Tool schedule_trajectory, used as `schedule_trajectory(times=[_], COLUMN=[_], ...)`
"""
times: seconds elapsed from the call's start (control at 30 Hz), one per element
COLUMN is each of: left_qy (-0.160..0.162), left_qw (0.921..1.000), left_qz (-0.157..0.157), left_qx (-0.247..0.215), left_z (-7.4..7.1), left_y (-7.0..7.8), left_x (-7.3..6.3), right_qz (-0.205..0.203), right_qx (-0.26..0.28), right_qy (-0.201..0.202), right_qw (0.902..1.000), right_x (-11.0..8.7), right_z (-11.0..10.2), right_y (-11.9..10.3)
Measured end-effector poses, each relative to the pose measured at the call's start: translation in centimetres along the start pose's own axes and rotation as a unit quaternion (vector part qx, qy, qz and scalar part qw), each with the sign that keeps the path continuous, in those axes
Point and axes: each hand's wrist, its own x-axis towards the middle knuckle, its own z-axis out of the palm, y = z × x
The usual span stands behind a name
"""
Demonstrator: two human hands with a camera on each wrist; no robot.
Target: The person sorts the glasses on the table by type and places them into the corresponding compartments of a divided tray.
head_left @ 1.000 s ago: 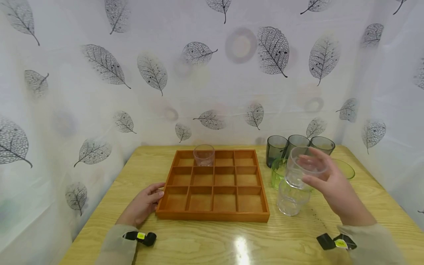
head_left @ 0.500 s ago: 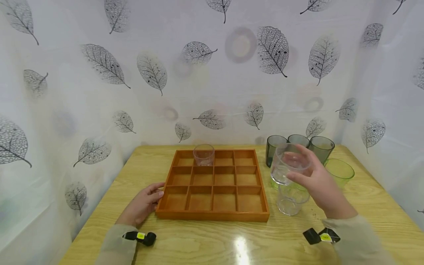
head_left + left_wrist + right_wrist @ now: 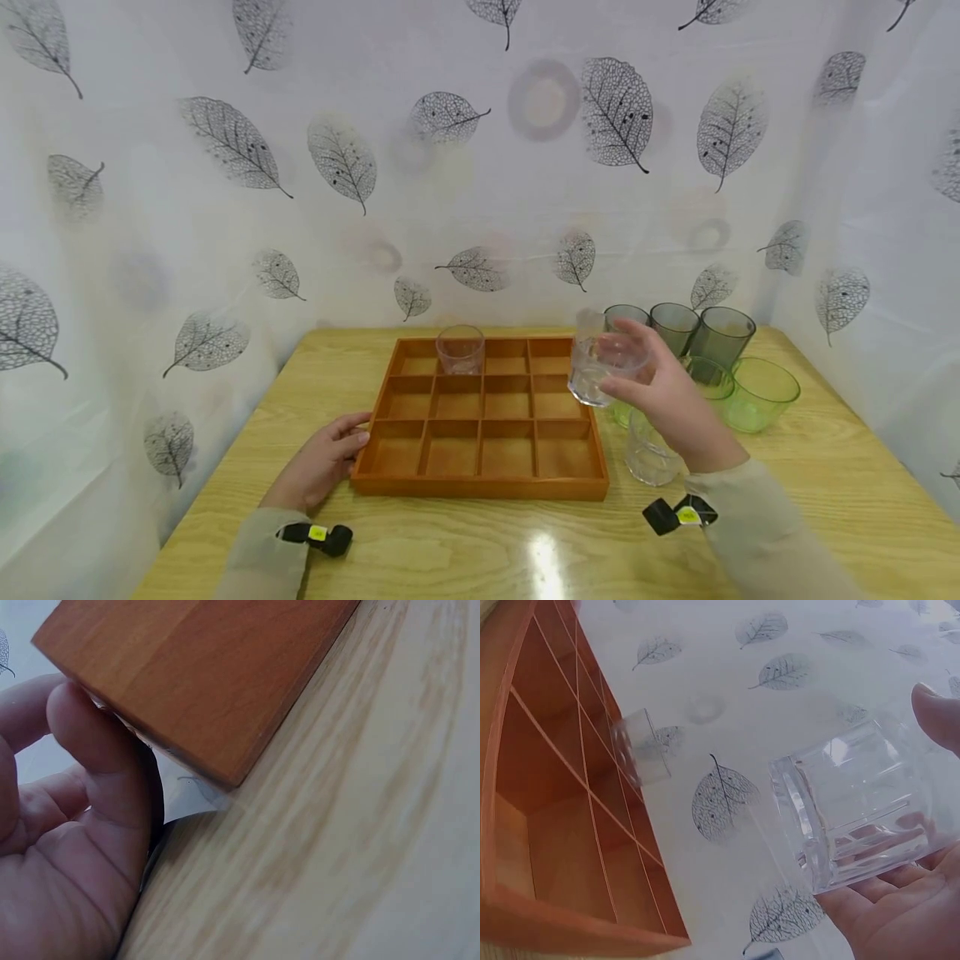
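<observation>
Pale wood grain marks the bench [image 3: 450,546] nearest the person. The left hand [image 3: 322,462] rests its loosely bent fingers against the left wall of a brown wooden tray [image 3: 480,488], beside it rather than around it. Just right of the tray, a clear cup [image 3: 649,457] stands on the bench. Beyond that, the right hand [image 3: 663,396] is part-closed, thumb and fingers gripping the sides of a second clear cup [image 3: 587,377], which is raised and overlaps the tray's right edge in the head view. Green cups [image 3: 767,398], some partly hidden, sit farther right. A third clear cup [image 3: 461,354] sits in the tray's back row, second compartment from the left. Three grey cups [image 3: 726,335] stand behind the green ones, before a leaf-printed sheet [image 3: 480,192].
</observation>
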Motion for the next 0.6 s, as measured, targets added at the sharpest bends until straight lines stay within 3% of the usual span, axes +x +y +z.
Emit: schedule_trajectory(times=[0.43,0.6], left_qy=[0.005,0.000], left_qw=[1.0000,1.0000], left_qz=[0.003,0.003], left_qx=[0.005,0.006], left_z=[0.1,0.0], left_y=[0.2,0.2], left_x=[-0.1,-0.1], right_qz=[-0.003,0.000], right_qx=[0.051,0.044], right_qy=[-0.015,-0.014], right_qw=[0.9986,0.9989], right_x=[4.3,5.8], right_z=[3.8,5.0], right_y=[0.4,0.6])
